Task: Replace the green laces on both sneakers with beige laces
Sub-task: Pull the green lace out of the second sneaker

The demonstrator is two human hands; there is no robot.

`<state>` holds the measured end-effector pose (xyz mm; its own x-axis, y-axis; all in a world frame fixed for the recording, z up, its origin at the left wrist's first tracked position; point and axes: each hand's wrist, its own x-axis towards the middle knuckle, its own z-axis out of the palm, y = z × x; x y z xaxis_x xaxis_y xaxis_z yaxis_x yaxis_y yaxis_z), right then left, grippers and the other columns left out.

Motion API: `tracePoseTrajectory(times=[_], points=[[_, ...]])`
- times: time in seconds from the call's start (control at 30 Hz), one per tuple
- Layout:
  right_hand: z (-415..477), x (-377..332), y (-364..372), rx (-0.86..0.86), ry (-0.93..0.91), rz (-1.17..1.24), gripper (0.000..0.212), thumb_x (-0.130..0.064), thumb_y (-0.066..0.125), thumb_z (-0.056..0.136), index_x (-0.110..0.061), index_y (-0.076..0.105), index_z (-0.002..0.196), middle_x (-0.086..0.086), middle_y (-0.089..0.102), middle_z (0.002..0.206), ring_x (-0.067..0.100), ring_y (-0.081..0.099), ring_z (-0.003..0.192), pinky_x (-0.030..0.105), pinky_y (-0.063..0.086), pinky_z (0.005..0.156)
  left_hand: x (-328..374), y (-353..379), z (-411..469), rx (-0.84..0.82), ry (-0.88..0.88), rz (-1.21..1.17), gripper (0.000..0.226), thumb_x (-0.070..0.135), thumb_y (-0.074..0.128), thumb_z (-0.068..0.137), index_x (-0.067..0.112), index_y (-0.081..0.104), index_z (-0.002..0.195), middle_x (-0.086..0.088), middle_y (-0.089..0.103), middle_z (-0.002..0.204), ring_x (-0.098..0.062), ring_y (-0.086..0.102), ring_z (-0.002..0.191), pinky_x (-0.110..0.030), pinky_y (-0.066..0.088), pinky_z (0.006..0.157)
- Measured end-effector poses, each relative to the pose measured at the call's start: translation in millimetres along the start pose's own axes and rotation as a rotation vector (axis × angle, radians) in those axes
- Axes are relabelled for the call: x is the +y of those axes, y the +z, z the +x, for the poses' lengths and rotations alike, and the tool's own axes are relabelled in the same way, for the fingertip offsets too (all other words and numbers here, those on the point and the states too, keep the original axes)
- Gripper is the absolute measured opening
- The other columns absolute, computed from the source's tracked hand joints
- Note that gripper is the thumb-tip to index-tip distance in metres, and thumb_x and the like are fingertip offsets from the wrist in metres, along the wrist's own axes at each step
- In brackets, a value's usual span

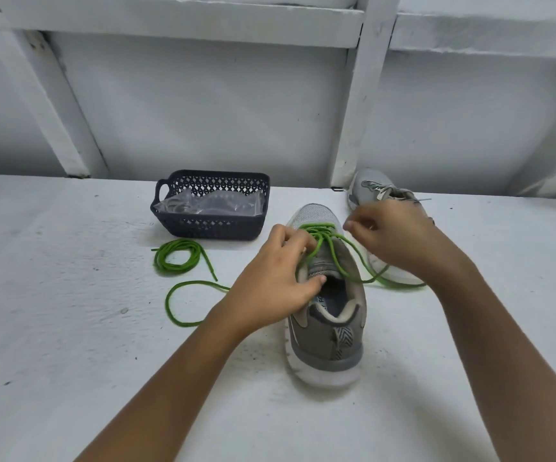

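Green lace (318, 226) is threaded only through the front eyelets of the near sneaker (326, 335) at the centre of the frame, with slack strands trailing left and right over the white table (70, 295). It looks light, limp and a little grippy, so it should slide out if pulled close to an eyelet, not by a far end. The left hand (276, 281) pinches it at the crossing, thumb on the tongue. The right hand (396, 241) has curled fingers, but I cannot tell whether a strand lies between them. It covers part of the far sneaker (370, 188) at upper right, which seems to carry pale laces. A loose green lace (180, 243) lies coiled at left, beside the dark basket (216, 176), where a crumpled plastic bag (210, 205) blurs its contents.
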<state>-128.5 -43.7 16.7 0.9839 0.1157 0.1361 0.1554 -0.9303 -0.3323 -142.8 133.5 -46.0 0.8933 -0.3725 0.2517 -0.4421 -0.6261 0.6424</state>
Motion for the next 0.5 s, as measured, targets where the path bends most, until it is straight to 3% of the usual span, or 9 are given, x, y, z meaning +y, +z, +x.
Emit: tracePoseTrajectory(times=[0.07,0.2,0.27,0.37,0.5], points=[[11.5,5.8,10.5,-0.154,0.053,-0.009,0.027,-0.030,0.051,0.094,-0.014,0.070,0.105,0.008,0.070,0.101,0.022,0.061,0.094,0.028,0.043,0.075,0.2,2.0,1.1,0.010,-0.020,-0.021,0.035,0.029,0.065,0.084,0.028,0.039,0.106,0.011,0.032,0.109,-0.005,0.041,0.101,-0.023,0.037,0.083],[13.0,19.7,18.4,-0.230,0.087,0.096,0.030,-0.029,0.052,0.095,-0.013,0.061,0.071,0.002,0.067,0.070,0.013,0.063,0.064,0.019,0.040,0.053,-3.4,6.2,0.5,0.037,-0.021,-0.060,0.033,0.021,0.062,0.084,0.028,0.038,0.107,0.007,0.037,0.107,-0.004,0.039,0.099,-0.022,0.035,0.079],[7.3,20.1,13.1,-0.213,0.102,0.167,0.027,-0.026,0.050,0.096,-0.014,0.056,0.073,-0.002,0.063,0.063,0.005,0.062,0.048,0.014,0.039,0.046,-5.3,8.3,-0.5,0.062,-0.018,-0.088,0.031,0.019,0.060,0.084,0.029,0.037,0.103,0.008,0.038,0.104,0.000,0.039,0.092,-0.016,0.033,0.073],[-5.5,21.3,-4.8,-0.200,0.173,0.317,0.028,-0.026,0.046,0.099,-0.014,0.052,0.074,0.003,0.057,0.061,0.015,0.057,0.041,0.020,0.044,0.043,-6.3,11.3,-2.3,0.093,-0.029,-0.128,0.030,0.018,0.060,0.085,0.030,0.037,0.101,0.012,0.037,0.100,0.007,0.041,0.092,-0.007,0.032,0.072],[-29.3,17.7,-33.5,-0.398,0.156,0.325,0.027,-0.027,0.047,0.098,-0.012,0.056,0.076,0.006,0.056,0.059,0.021,0.053,0.036,0.024,0.043,0.038,-7.3,12.3,-2.7,0.101,-0.032,-0.137,0.029,0.018,0.059,0.086,0.029,0.039,0.104,0.012,0.038,0.103,0.010,0.041,0.094,-0.010,0.035,0.073]])
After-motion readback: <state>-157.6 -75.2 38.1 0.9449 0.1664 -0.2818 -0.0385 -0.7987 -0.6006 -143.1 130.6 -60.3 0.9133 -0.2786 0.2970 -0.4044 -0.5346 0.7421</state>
